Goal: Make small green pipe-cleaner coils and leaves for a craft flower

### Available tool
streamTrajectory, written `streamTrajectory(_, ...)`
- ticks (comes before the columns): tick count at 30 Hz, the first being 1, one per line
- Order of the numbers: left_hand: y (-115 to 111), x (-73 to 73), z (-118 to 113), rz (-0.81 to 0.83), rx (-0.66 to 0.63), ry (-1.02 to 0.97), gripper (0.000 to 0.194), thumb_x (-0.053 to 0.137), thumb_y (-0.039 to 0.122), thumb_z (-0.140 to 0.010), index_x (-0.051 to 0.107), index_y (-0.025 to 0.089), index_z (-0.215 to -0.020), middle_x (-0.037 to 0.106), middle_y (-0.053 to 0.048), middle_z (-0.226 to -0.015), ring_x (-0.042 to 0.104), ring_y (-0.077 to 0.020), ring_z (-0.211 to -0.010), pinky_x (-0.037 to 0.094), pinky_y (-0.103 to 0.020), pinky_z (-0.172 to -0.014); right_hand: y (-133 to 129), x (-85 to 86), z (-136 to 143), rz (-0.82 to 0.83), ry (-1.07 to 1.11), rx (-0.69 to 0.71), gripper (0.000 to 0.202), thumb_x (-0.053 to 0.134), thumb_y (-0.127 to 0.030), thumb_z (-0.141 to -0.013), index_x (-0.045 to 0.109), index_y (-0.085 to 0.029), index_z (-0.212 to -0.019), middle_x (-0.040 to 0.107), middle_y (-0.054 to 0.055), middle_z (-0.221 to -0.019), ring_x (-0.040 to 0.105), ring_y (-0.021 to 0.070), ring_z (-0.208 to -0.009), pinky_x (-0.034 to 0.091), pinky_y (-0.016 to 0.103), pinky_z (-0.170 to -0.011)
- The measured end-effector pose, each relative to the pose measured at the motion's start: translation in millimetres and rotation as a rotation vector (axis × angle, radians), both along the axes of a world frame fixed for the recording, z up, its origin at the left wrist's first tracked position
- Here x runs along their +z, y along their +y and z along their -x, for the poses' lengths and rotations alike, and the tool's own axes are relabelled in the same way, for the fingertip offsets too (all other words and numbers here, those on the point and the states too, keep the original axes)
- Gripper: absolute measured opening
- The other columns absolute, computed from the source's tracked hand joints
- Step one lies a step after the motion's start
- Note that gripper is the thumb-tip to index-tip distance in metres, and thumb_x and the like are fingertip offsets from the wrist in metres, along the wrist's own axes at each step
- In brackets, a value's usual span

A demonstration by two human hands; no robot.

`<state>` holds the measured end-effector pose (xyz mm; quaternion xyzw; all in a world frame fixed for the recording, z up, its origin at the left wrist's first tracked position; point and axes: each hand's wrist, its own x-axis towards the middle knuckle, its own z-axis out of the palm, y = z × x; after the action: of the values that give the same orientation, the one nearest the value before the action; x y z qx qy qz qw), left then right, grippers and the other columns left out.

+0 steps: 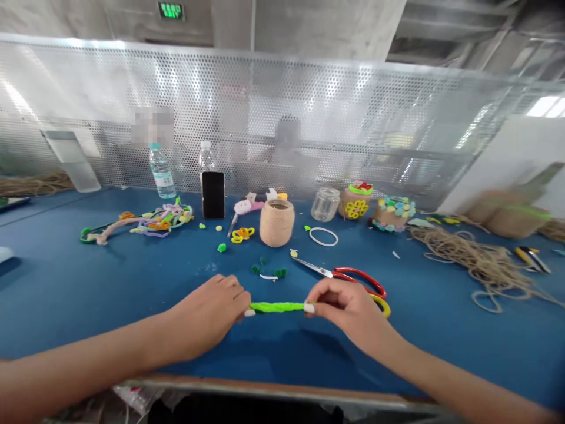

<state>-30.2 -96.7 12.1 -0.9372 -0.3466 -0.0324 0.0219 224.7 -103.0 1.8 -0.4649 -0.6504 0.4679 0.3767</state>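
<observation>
A bright green pipe cleaner strand [277,307], seemingly doubled or twisted, is stretched level between my two hands above the blue table. My left hand [216,315] is closed round its left end. At the right end, my right hand [348,309] pinches it between thumb and fingertips. Just beyond my right hand lie scissors [324,272] with red handles, their blades pointing left. A yellow ring-like piece [382,305] shows partly behind that hand. Past the strand are small dark green tufts [280,273] and a short white strip [268,277]. Farther back stands a twine-wrapped jar [276,224].
Behind are a phone [213,195], a water bottle [162,172], a glass jar [325,204], a white ring [323,237] and two decorated jars [354,202]. Colourful pipe cleaners [163,219] lie left, loose twine [472,259] right. A perforated metal screen [247,118] borders the table.
</observation>
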Motion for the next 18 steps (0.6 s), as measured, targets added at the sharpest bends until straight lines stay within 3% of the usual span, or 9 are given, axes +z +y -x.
streamTrajectory(3,4,14.2,0,0.172,-0.062,-0.128,0.022,0.038,0.007,-0.086,0.056,0.014,-0.077,0.056,-0.004,-0.083,0.049,-0.0167,-0.075,0.039,-0.030,-0.074,4,13.4,0,-0.082,0.028,0.016,0.011,0.068,-0.024,-0.070,0.061,-0.016,-0.069,0.062,-0.001,-0.063,0.060,0.0122,-0.061,0.048,0.025,-0.062)
streamTrajectory(6,6,26.4,-5,0.365,-0.124,-0.308,0.024,0.036,0.018,-0.092,0.055,0.016,-0.078,0.058,-0.001,-0.079,0.053,-0.0128,-0.074,0.042,-0.025,-0.073,10,33.5,0,-0.137,0.152,-0.053,0.012,0.072,-0.024,-0.066,0.065,-0.015,-0.072,0.064,0.000,-0.066,0.060,0.0112,-0.063,0.049,0.025,-0.066)
streamTrajectory(9,2,32.0,-19,0.323,-0.075,-0.497,0.033,0.017,0.023,-0.097,0.046,0.017,-0.084,0.056,-0.004,-0.090,0.054,-0.0111,-0.079,0.045,-0.024,-0.073,12,47.9,4,-0.113,0.405,-0.160,0.022,0.076,-0.024,-0.059,0.066,-0.016,-0.077,0.066,0.000,-0.073,0.061,0.0101,-0.064,0.050,0.024,-0.070)
streamTrajectory(13,-4,32.4,-38,0.281,-0.046,-0.751,0.033,0.004,0.021,-0.096,0.032,0.020,-0.079,0.051,-0.009,-0.099,0.052,-0.0128,-0.095,0.044,-0.029,-0.083,8,41.6,19,-0.030,0.542,-0.155,0.027,0.074,-0.031,-0.060,0.062,-0.018,-0.081,0.064,-0.001,-0.076,0.064,0.0107,-0.067,0.051,0.026,-0.075)
streamTrajectory(16,-2,37.6,-38,0.284,-0.047,-0.767,0.030,0.010,0.026,-0.097,0.033,0.020,-0.079,0.049,-0.005,-0.088,0.051,-0.0126,-0.085,0.045,-0.028,-0.078,4,32.3,22,-0.048,0.395,-0.079,0.029,0.064,-0.038,-0.073,0.061,-0.017,-0.093,0.066,0.006,-0.087,0.066,0.0199,-0.084,0.051,0.037,-0.081)
streamTrajectory(18,2,45.1,-33,0.274,-0.033,-0.684,0.030,0.017,0.029,-0.096,0.039,0.018,-0.078,0.048,-0.003,-0.081,0.048,-0.0124,-0.077,0.043,-0.028,-0.074,2,34.5,15,-0.279,0.047,-0.077,0.037,0.050,-0.043,-0.084,0.058,-0.017,-0.109,0.059,0.013,-0.113,0.055,0.0264,-0.111,0.044,0.045,-0.093)
